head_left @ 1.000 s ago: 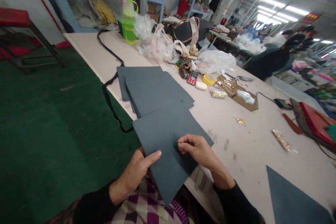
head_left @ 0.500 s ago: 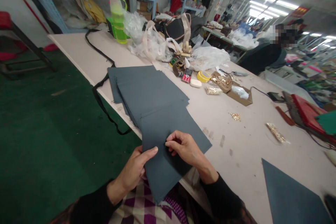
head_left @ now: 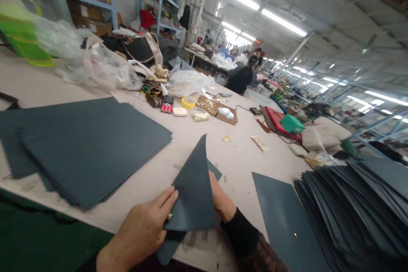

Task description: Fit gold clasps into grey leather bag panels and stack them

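Observation:
A dark blue-grey panel [head_left: 194,195] of thin, flexible sheet is bent up in front of me, one corner pointing upward. My left hand [head_left: 143,225] grips its left edge, and a small gold piece shows by the fingers; whether it is a ring or a fitting I cannot tell. Behind the raised part is my right hand [head_left: 221,197], its fingers hidden by the panel. A stack of similar panels [head_left: 95,148] lies on the left of the table. On the right, a single panel [head_left: 280,216] lies flat with a small gold fitting [head_left: 296,235] on it.
A tall pile of panels [head_left: 350,212] stands at the far right. Loose gold fittings [head_left: 226,138] and a bag of them [head_left: 259,143] lie on the table [head_left: 191,153]. Farther back are yellow tape [head_left: 188,102], a phone [head_left: 167,105] and plastic bags [head_left: 105,66]. A person [head_left: 240,77] sits beyond.
My view has turned right. The held panel has moved off the left stack and is now bent upward. My right hand has gone from its front surface to behind it.

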Available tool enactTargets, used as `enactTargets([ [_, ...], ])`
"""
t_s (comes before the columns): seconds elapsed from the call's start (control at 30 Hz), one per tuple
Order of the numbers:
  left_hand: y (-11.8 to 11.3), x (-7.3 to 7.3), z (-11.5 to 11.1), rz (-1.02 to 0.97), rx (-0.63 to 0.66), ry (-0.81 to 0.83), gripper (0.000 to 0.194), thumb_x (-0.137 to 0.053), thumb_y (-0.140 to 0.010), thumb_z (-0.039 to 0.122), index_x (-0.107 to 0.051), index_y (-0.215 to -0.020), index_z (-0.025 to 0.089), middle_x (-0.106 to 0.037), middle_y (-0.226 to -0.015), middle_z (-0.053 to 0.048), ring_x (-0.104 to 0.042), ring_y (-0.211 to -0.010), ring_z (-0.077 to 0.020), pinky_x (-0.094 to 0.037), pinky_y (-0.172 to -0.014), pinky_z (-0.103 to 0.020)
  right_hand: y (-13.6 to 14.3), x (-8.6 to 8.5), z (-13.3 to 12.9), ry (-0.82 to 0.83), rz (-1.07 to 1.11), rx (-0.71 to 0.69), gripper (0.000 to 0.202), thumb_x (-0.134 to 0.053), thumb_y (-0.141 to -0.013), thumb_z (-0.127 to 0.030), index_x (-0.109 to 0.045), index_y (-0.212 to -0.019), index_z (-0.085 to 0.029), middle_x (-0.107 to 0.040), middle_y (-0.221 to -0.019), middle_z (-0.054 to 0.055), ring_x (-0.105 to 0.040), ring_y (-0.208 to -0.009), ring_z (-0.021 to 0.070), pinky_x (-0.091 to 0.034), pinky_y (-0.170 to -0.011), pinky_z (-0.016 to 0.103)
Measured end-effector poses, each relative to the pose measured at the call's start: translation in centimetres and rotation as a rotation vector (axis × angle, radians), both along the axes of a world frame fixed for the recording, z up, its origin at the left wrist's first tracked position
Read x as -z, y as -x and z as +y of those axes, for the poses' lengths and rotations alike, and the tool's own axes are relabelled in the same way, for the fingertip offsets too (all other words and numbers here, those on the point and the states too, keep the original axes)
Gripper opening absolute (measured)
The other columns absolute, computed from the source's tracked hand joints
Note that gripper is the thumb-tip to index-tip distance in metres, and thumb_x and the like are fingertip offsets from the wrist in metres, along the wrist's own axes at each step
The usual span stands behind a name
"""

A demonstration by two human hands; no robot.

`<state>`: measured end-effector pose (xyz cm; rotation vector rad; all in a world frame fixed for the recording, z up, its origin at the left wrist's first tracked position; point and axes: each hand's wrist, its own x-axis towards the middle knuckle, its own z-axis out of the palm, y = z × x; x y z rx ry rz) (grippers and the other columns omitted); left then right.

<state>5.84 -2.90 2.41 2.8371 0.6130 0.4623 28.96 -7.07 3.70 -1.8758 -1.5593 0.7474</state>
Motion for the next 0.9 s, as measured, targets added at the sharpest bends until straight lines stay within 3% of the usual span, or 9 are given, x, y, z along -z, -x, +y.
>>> enactTargets([
  [0.1,-0.8,0.8,-0.1,-0.016,0.054,-0.181,0.062,-0.044,-0.064,0.004,-0.063,-0.123,0.010,-0.063,-0.131,-0.014,-0.071,-0.100,-0.0243,-0.062,-0.079,-0.032,-5.1,-0.7,-0.3,-0.012,-0.232,0.183,0.015,-0.053,-0.085,-0.019,-0.068,-0.084,-0.017,-0.071,-0.086,0.004,-0.062,-0.079,0.0187,-0.048,-0.075,0.027],
  [0.2,-0.9,1.4,0.2,-0.097,0.073,-0.285,0.059,-0.044,-0.065,0.006,-0.064,-0.120,0.010,-0.066,-0.127,-0.013,-0.072,-0.099,-0.0220,-0.061,-0.078,-0.029,-10.3,-1.2,0.3,0.012,-0.465,0.419,0.029,-0.048,-0.090,-0.019,-0.067,-0.111,-0.011,-0.070,-0.109,0.014,-0.063,-0.098,0.0220,-0.045,-0.089,0.031],
  [0.33,-0.5,2.1,0.7,-0.166,0.100,-0.324,0.061,-0.046,-0.065,0.006,-0.061,-0.124,0.011,-0.066,-0.128,-0.011,-0.069,-0.105,-0.0195,-0.058,-0.084,-0.024,-14.9,-0.8,2.4,0.085,-0.629,0.506,0.034,-0.045,-0.092,-0.016,-0.064,-0.119,-0.006,-0.067,-0.115,0.020,-0.062,-0.108,0.0248,-0.041,-0.097,0.034],
  [0.63,0.2,4.9,0.9,-0.214,0.098,-0.223,0.079,-0.048,-0.062,0.007,-0.047,-0.140,0.017,-0.057,-0.140,-0.006,-0.064,-0.115,-0.0180,-0.054,-0.092,-0.021,-17.0,-0.5,7.2,0.236,-0.778,0.469,0.027,-0.047,-0.089,-0.010,-0.070,-0.103,-0.006,-0.069,-0.107,0.022,-0.064,-0.105,0.0252,-0.043,-0.092,0.030],
  [0.77,0.2,4.6,0.6,-0.210,0.072,-0.210,0.076,-0.047,-0.064,0.007,-0.048,-0.139,0.019,-0.058,-0.139,-0.006,-0.066,-0.111,-0.0177,-0.054,-0.090,-0.022,-16.7,-0.8,8.1,0.274,-0.778,0.503,0.026,-0.053,-0.087,-0.011,-0.069,-0.106,-0.006,-0.069,-0.107,0.025,-0.065,-0.106,0.0270,-0.045,-0.089,0.030],
  [0.9,-0.2,3.3,0.3,-0.180,0.045,-0.176,0.071,-0.047,-0.061,0.007,-0.056,-0.130,0.020,-0.065,-0.131,-0.006,-0.070,-0.101,-0.0186,-0.057,-0.082,-0.023,-16.4,-1.3,8.1,0.263,-0.728,0.573,0.026,-0.056,-0.082,-0.012,-0.070,-0.103,-0.004,-0.069,-0.106,0.027,-0.066,-0.105,0.0296,-0.047,-0.086,0.031],
])
